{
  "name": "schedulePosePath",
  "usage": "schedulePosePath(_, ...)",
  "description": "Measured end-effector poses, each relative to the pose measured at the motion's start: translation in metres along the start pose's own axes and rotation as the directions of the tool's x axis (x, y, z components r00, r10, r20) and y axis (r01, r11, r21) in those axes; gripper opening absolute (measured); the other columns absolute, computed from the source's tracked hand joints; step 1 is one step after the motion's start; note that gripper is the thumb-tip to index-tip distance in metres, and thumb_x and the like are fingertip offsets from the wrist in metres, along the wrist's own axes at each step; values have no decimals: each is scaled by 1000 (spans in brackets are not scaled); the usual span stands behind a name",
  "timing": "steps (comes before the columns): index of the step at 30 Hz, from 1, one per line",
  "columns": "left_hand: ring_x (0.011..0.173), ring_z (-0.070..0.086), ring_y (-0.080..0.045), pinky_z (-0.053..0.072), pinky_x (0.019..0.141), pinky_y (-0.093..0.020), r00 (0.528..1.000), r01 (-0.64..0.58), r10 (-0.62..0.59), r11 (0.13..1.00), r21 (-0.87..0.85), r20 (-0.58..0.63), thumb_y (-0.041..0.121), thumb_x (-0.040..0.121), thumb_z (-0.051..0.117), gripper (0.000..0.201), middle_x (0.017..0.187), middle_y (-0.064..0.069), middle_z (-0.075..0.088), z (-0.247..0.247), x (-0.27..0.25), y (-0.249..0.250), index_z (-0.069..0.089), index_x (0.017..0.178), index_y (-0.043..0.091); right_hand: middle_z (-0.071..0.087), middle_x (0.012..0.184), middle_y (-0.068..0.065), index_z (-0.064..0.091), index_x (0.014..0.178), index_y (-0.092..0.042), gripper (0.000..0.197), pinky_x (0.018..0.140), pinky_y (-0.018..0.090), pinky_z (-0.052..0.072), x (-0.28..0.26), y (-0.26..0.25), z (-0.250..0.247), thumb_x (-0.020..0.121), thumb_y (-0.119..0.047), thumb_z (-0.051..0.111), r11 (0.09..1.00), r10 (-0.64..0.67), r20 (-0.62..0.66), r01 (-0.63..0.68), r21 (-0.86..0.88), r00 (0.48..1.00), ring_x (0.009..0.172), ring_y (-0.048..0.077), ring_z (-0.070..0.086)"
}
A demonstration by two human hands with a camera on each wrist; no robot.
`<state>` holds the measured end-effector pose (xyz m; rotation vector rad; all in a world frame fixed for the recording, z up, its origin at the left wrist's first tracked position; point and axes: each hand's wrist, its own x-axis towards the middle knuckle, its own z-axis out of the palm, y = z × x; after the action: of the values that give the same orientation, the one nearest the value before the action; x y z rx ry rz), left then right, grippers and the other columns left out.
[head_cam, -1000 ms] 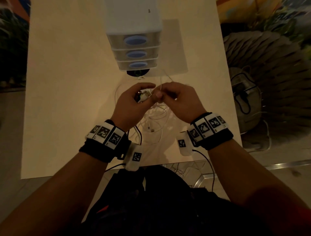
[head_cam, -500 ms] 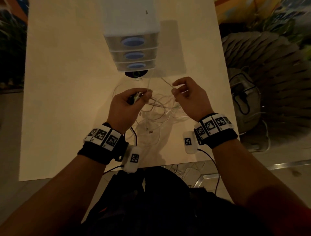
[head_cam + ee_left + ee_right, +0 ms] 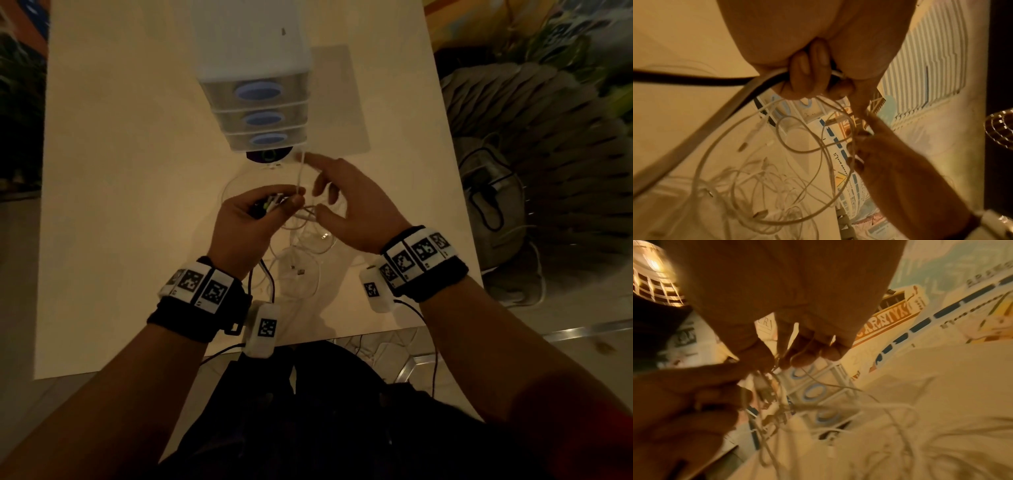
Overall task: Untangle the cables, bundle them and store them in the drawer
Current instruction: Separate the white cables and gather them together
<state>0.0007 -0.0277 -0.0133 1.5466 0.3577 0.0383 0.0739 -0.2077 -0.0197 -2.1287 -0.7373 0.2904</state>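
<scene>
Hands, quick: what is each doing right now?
Left hand: grips cable ends.
Right hand: fingers spread among the white cables; any pinch cannot be told.

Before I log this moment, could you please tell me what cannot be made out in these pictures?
- Number of cables: head view, the white loops overlap in dim light.
- What the left hand grips: its curled fingers cover the plug ends.
- Whether the right hand pinches a strand: right wrist view is blurred.
- Drawers: all closed, contents hidden behind their fronts.
- Dark thing under the bottom drawer: mostly hidden by it.
</scene>
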Motion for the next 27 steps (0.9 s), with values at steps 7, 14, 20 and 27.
schedulePosePath(7,89,70,-8,52,82,-22,998,-52,49,992,119,34,13,91,73,12,92,-1,74,-5,5,-7,74,102,7,65,101,-8,78,98,-23,16,70,9,42,19,-10,-1,89,-37,74,980,113,-136,-88,177,984,85,3,63)
schedulePosePath(14,92,70,-2,53,82,-18,997,-61,47,966,252,63,20,92,74,23,98,6,76,-8,7,-12,74,115,16,72,96,0,56,107,-13,8,81,34,57,13,-10,14,103,-19,52,906,204,-116,-143,399,972,87,14,72)
schedulePosePath(20,80,69,-4,58,78,-31,999,-10,26,915,403,-34,29,90,75,11,85,6,75,-20,4,-25,76,100,25,74,95,5,47,114,-8,12,73,27,58,8,-12,14,107,-18,44,906,252,-167,-172,386,953,80,13,74)
schedulePosePath(27,61,59,4,43,61,-10,994,-105,90,913,395,58,29,91,74,18,68,16,65,-11,-3,-6,73,106,18,78,90,1,61,103,-10,17,85,41,59,6,-24,13,99,-27,62,875,233,-30,-196,443,972,87,16,75)
